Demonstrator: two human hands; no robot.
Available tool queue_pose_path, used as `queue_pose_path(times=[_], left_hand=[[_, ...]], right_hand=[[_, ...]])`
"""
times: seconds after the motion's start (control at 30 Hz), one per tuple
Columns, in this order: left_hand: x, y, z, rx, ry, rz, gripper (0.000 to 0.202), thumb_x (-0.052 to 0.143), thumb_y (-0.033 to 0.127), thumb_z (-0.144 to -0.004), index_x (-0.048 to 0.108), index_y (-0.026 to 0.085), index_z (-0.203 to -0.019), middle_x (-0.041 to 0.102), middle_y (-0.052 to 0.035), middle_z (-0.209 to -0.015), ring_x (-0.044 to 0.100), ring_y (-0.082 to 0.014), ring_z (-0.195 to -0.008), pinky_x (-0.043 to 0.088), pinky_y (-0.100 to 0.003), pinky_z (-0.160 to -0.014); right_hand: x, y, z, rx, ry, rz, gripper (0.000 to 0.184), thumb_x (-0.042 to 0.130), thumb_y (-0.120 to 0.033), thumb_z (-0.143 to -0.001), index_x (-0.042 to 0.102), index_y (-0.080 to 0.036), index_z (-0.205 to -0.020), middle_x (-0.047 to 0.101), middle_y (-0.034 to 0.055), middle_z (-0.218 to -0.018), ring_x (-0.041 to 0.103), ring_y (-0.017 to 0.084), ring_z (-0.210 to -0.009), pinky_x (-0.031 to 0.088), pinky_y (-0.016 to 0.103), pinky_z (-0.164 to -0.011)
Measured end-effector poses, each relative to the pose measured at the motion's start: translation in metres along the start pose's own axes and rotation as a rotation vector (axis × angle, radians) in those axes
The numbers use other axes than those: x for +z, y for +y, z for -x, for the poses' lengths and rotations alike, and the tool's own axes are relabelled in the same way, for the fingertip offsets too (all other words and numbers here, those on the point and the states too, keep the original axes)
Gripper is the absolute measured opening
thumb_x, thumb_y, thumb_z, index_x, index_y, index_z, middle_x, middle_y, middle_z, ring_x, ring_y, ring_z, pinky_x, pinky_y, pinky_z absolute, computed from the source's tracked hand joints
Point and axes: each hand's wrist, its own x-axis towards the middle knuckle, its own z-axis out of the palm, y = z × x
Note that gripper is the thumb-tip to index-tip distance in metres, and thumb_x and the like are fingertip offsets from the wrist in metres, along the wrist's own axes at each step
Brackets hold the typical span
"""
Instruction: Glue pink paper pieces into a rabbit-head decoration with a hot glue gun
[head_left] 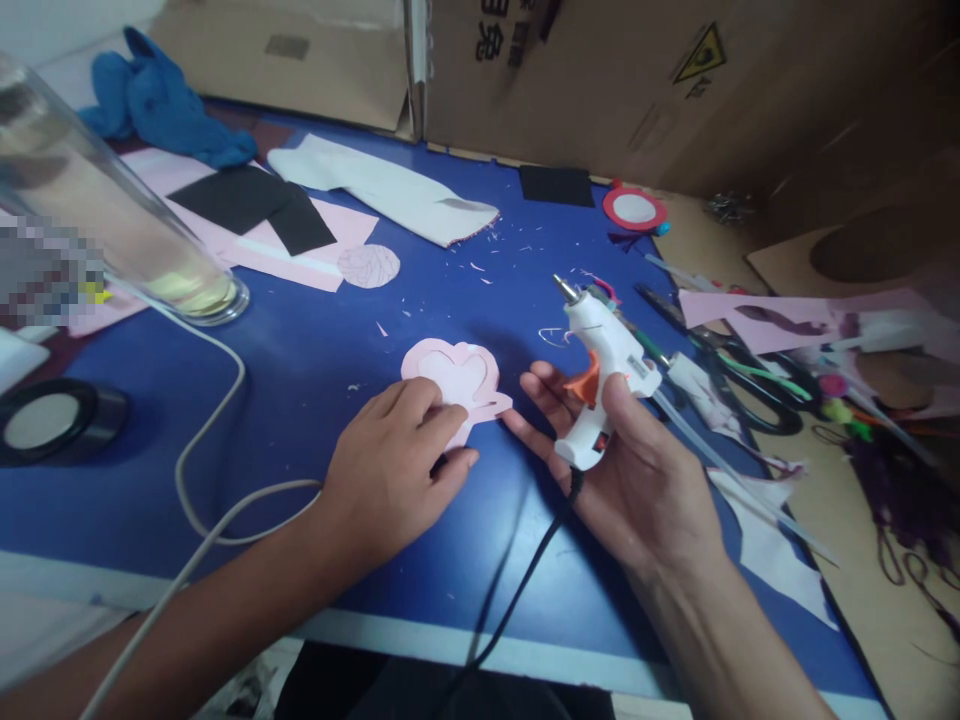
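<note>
A: Where's the pink cut-out (454,370), and what has hold of it?

B: Mid-frame, flat on the blue worktop (442,580). The left hand (397,460) covers its lower part, fingers bent and resting on it, thumb apart. Whether they pinch an edge or only press down, I can't tell.

A: How will it handle?

B: It looks like thin card or felt, so I'd expect it to be very light, bendy and easily creased. The narrow point at its right side seems the weakest spot. I'd take it by the broad rounded upper edge.

A: And the right hand (652,480)?

B: Right of centre, palm up, with the white glue gun (611,345) lying in it. The fingers are half open, loosely curled about the handle, thumb against the body; none looks to be squeezing the orange trigger (583,380). One fingertip is touching or just beside the cut-out's right point; I can't say which.

A: Is the gun awkward?

B: Probably light, hard and smooth, best held by its handle. Keep skin off the metal nozzle (566,289), angled toward the upper left, since it may be hot. The black cord (525,585), running toward the lower edge, could tug.
</note>
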Motion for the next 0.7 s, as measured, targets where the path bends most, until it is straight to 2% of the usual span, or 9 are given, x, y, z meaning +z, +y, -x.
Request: queue_pose_path(times=[0.27, 0.43, 0.7], left_hand=[[0.001, 0.004, -0.004, -0.031, 0.038, -0.069, 0.010, 0.073, 0.030, -0.099, 0.080, 0.023, -0.098, 0.072, -0.0071, -0.105, 0.069, -0.0291, -0.100, 0.055, -0.042, -0.081], [0.001, 0.009, -0.008, -0.063, 0.050, -0.102, 0.008, 0.076, 0.030, -0.098, 0.081, 0.025, -0.099, 0.073, -0.0058, -0.104, 0.069, -0.0286, -0.100, 0.053, -0.040, -0.077], [0.002, 0.015, -0.014, -0.133, 0.039, -0.126, 0.009, 0.077, 0.031, -0.099, 0.084, 0.026, -0.097, 0.076, -0.0054, -0.103, 0.070, -0.0289, -0.104, 0.053, -0.039, -0.075]], right_hand=[[0.002, 0.005, 0.000, -0.043, -0.038, -0.041, 0.023, 0.086, -0.051, -0.096, 0.083, -0.031, -0.106, 0.082, 0.0036, -0.127, 0.073, 0.028, -0.135, 0.064, 0.053, -0.112], [0.005, 0.005, 0.000, -0.053, -0.063, -0.044, 0.023, 0.086, -0.051, -0.096, 0.083, -0.032, -0.107, 0.082, 0.0026, -0.127, 0.073, 0.028, -0.134, 0.066, 0.052, -0.110], [0.005, 0.009, -0.001, -0.040, -0.085, -0.034, 0.021, 0.086, -0.051, -0.096, 0.083, -0.032, -0.105, 0.082, 0.0028, -0.128, 0.071, 0.028, -0.136, 0.064, 0.054, -0.113]])
